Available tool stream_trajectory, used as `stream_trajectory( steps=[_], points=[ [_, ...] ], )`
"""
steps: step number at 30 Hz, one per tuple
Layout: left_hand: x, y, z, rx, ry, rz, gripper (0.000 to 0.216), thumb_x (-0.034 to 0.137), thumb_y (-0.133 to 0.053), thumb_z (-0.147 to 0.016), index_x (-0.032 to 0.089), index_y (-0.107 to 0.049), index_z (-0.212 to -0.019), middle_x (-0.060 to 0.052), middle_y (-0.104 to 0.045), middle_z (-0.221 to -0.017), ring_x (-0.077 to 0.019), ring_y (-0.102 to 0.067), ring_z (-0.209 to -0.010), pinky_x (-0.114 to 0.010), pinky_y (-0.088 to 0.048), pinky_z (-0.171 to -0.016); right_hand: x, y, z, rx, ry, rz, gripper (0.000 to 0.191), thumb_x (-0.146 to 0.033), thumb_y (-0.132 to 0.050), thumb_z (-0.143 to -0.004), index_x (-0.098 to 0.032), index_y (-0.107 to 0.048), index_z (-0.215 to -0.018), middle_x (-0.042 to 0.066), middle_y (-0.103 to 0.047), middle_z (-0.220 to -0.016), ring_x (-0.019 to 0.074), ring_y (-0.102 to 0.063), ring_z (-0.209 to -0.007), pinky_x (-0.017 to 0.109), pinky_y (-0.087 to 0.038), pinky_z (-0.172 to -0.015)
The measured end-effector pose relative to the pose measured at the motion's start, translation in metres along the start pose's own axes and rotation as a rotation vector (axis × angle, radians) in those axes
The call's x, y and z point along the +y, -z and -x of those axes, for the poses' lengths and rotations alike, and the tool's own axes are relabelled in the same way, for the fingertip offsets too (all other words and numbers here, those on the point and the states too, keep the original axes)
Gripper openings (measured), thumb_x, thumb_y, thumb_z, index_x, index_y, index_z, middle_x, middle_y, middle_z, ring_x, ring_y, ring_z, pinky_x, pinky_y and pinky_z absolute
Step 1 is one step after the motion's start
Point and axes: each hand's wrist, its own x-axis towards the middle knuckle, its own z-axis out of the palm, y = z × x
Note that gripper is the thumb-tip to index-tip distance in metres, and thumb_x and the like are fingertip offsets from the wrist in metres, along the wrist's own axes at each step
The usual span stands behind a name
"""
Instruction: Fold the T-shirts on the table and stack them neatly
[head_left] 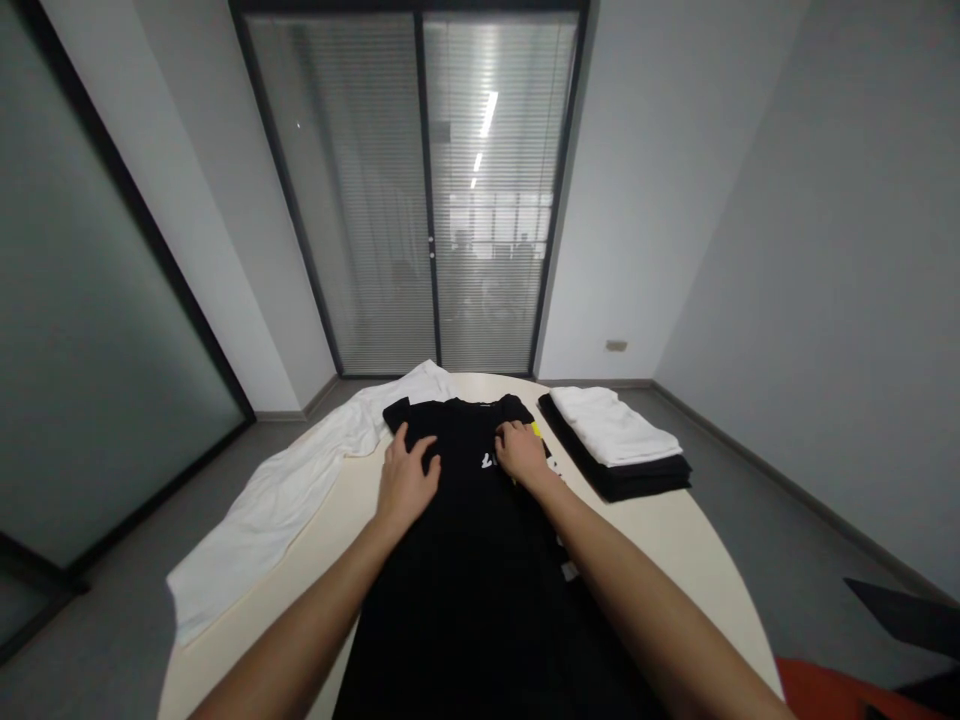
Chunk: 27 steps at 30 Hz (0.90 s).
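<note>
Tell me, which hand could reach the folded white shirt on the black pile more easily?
Probably the right hand: it rests flat on the black fabric T-shirt on the side nearest the folded white shirt; the left hand lies farther across.

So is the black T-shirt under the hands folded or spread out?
Spread: the black T-shirt lies flat on the table, both sleeves out, left hand and right hand flat on it.

I press my left hand point(406, 478) and my right hand point(520, 452), both flat with fingers spread, onto the upper part of a black T-shirt point(480, 560) spread on the round table point(697, 560), with white cloth point(277, 500) draped leftward and a folded stack point(619, 440) on my right
</note>
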Motion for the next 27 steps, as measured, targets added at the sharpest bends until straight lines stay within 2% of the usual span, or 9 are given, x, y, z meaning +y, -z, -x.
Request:
stream_trajectory(
  steps=[3, 7, 12, 15, 17, 19, 22, 27],
  points=[
    [-0.041, -0.006, -0.025, 0.011, 0.240, 0.176, 0.039, 0.025, -0.065, -0.084, 0.020, -0.069, -0.123, -0.017, -0.053, -0.142, -0.0382, -0.044, -0.137, -0.057, -0.032, -0.116, -0.011, -0.012, 0.003, 0.008, 0.038, -0.009, 0.032, -0.035, -0.047, -0.100, -0.018, -0.066, -0.119, 0.013, -0.065, -0.121, 0.0276, -0.054, -0.114, 0.038, -0.040, -0.094],
    [-0.066, -0.014, -0.036, -0.006, 0.253, 0.319, 0.032, 0.025, -0.067, -0.082, 0.018, -0.072, -0.112, -0.013, -0.068, -0.118, -0.0307, -0.062, -0.117, -0.048, -0.043, -0.109, -0.013, -0.027, 0.010, 0.060, 0.047, -0.038, 0.031, -0.037, -0.048, -0.099, -0.021, -0.066, -0.118, 0.011, -0.064, -0.123, 0.0281, -0.053, -0.116, 0.041, -0.038, -0.096],
    [-0.064, -0.016, -0.034, 0.155, 0.264, 0.467, 0.022, 0.022, -0.060, -0.083, 0.019, -0.070, -0.103, -0.009, -0.069, -0.111, -0.0246, -0.063, -0.111, -0.041, -0.045, -0.106, -0.007, -0.029, 0.010, 0.060, 0.055, -0.090, 0.028, -0.036, -0.051, -0.098, -0.021, -0.066, -0.116, 0.010, -0.064, -0.123, 0.0273, -0.053, -0.116, 0.040, -0.037, -0.096],
    [-0.059, -0.013, -0.036, 0.288, 0.323, 0.540, 0.023, 0.024, -0.056, -0.086, 0.019, -0.064, -0.106, -0.006, -0.066, -0.098, -0.0205, -0.065, -0.095, -0.035, -0.052, -0.092, -0.006, -0.027, 0.010, 0.049, 0.075, -0.108, 0.027, -0.035, -0.052, -0.097, -0.022, -0.066, -0.116, 0.009, -0.065, -0.123, 0.0269, -0.054, -0.116, 0.040, -0.037, -0.097],
    [-0.056, -0.012, -0.039, 0.348, 0.410, 0.645, 0.030, 0.026, -0.058, -0.086, 0.019, -0.059, -0.115, -0.002, -0.063, -0.086, -0.0170, -0.064, -0.079, -0.030, -0.053, -0.077, -0.005, -0.026, 0.011, 0.048, 0.080, -0.113, 0.027, -0.034, -0.053, -0.097, -0.022, -0.066, -0.116, 0.008, -0.065, -0.123, 0.0269, -0.054, -0.116, 0.040, -0.037, -0.097],
    [-0.053, -0.010, -0.043, 0.388, 0.574, 0.884, 0.039, 0.027, -0.062, -0.084, 0.021, -0.054, -0.121, 0.001, -0.061, -0.082, -0.0137, -0.062, -0.069, -0.025, -0.051, -0.067, -0.005, -0.026, 0.012, 0.044, 0.079, -0.115, 0.026, -0.034, -0.053, -0.097, -0.022, -0.066, -0.116, 0.008, -0.065, -0.124, 0.0272, -0.054, -0.117, 0.040, -0.037, -0.097],
    [-0.052, -0.007, -0.050, 0.421, 0.769, 1.194, 0.046, 0.023, -0.069, -0.080, 0.025, -0.052, -0.123, 0.000, -0.064, -0.094, -0.0108, -0.063, -0.071, -0.022, -0.051, -0.066, -0.006, -0.026, 0.013, 0.038, 0.076, -0.115, 0.027, -0.034, -0.053, -0.097, -0.022, -0.066, -0.116, 0.008, -0.064, -0.125, 0.0274, -0.054, -0.117, 0.041, -0.037, -0.097],
    [-0.058, 0.007, -0.064, 0.410, 0.778, 1.241, 0.058, 0.019, -0.068, -0.083, 0.029, -0.043, -0.134, -0.004, -0.066, -0.108, -0.0103, -0.067, -0.085, -0.022, -0.054, -0.076, -0.006, -0.024, 0.013, 0.023, 0.080, -0.112, 0.027, -0.034, -0.052, -0.097, -0.022, -0.065, -0.118, 0.009, -0.063, -0.127, 0.0268, -0.053, -0.118, 0.040, -0.037, -0.097]
  ],
)
